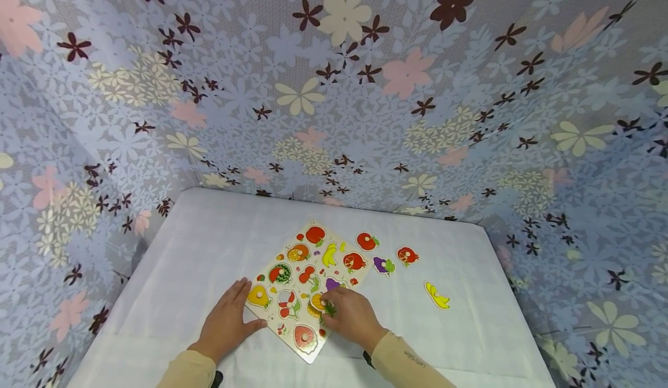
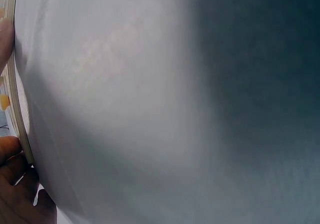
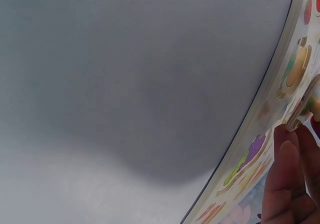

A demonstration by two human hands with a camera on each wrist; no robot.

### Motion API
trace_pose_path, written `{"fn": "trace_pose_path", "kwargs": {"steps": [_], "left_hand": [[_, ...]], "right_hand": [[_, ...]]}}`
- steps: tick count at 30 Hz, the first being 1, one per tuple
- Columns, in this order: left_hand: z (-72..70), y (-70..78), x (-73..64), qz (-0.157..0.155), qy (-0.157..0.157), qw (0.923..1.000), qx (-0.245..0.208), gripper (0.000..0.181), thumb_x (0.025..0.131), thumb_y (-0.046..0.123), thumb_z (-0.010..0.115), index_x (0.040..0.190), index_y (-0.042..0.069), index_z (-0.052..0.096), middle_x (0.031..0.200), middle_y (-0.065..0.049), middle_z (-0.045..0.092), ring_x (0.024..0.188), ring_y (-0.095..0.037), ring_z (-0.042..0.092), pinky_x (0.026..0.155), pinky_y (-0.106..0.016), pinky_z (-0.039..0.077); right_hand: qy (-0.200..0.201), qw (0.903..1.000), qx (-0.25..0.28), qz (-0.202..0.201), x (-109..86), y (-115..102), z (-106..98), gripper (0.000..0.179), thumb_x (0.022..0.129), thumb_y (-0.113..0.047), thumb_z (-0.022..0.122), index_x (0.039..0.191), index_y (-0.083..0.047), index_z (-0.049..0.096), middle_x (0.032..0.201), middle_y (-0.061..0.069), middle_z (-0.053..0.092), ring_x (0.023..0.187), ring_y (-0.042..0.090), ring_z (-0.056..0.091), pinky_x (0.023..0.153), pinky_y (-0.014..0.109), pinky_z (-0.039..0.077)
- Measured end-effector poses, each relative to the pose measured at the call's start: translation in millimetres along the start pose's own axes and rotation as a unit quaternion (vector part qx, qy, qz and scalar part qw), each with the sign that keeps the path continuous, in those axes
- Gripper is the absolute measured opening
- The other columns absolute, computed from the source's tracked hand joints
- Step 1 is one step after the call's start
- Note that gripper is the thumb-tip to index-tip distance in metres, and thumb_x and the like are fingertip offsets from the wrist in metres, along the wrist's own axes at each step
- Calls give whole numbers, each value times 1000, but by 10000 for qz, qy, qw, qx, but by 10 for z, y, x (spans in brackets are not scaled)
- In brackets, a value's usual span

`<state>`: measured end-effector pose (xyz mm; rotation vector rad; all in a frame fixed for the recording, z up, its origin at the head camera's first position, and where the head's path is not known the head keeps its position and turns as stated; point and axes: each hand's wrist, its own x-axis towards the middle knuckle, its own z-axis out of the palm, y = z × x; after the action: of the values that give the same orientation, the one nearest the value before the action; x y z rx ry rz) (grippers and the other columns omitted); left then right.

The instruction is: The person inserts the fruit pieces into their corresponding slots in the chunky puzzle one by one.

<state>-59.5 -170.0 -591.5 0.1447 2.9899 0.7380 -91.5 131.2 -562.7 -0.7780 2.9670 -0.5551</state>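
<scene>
A fruit puzzle board (image 1: 311, 354) lies slanted on the table. My right hand (image 1: 357, 318) pinches a pineapple puzzle piece (image 1: 318, 301) just above the printed pineapple on the board. In the right wrist view the piece (image 3: 312, 102) is tilted between thumb and fingers, partly cut off by the frame. My left hand (image 1: 225, 318) rests along the board's left edge, thumb and fingers spread and touching it. Knobbed pieces sit in the board: a pear (image 1: 258, 296), a watermelon (image 1: 279, 273), an orange (image 1: 298, 252) and a red fruit (image 1: 305, 338). The right hand partly hides the printed grapes (image 1: 334, 284).
Loose pieces lie right of the board: a red apple-like fruit (image 1: 367, 241), grapes (image 1: 384, 266), a pomegranate (image 1: 407, 256) and bananas (image 1: 437, 295). The table (image 1: 209, 231) has a white cover. Flowered cloth (image 1: 334, 115) stands behind it and at both sides.
</scene>
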Motion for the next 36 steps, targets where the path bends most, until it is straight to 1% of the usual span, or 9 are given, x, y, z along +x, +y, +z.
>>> {"fn": "trace_pose_path", "kwargs": {"steps": [9,19,24,31,36], "left_hand": [[-1,2,1,-54,-44,10000,59,105,72,51,86,150,-2,39,157,-19,34,142,-38,33,111,-55,35],[19,-23,-1,5,32,10000,32,105,72,52,86,150,-1,40,156,-18,34,141,-38,34,110,-54,36],[18,-19,-4,32,57,10000,-27,105,72,51,86,150,-1,39,156,-18,34,141,-38,34,110,-54,37],[15,-23,0,16,39,10000,-23,105,72,52,86,150,-1,39,156,-18,34,141,-38,34,110,-55,36],[9,-20,1,6,7,10000,-44,106,72,52,86,151,-1,39,157,-19,34,141,-38,33,110,-55,36]], "right_hand": [[-73,9999,-139,-39,9,-27,50,34,80,-30,80,111,-17,74,108,-4,70,96,12,66,86,32,56],[42,9991,-355,-209,0,-50,83,32,80,-33,81,108,-18,74,103,-6,69,91,11,66,82,30,57],[122,9982,-484,-320,-7,-46,100,30,80,-32,82,105,-19,74,101,-6,69,88,9,65,80,28,57],[-18,9952,-858,-475,13,-83,76,34,79,-34,84,107,-17,75,100,-5,69,85,10,63,78,27,57],[-106,9940,-955,-522,22,-105,66,34,80,-34,85,108,-17,76,101,-5,69,86,11,63,79,27,57]]}}
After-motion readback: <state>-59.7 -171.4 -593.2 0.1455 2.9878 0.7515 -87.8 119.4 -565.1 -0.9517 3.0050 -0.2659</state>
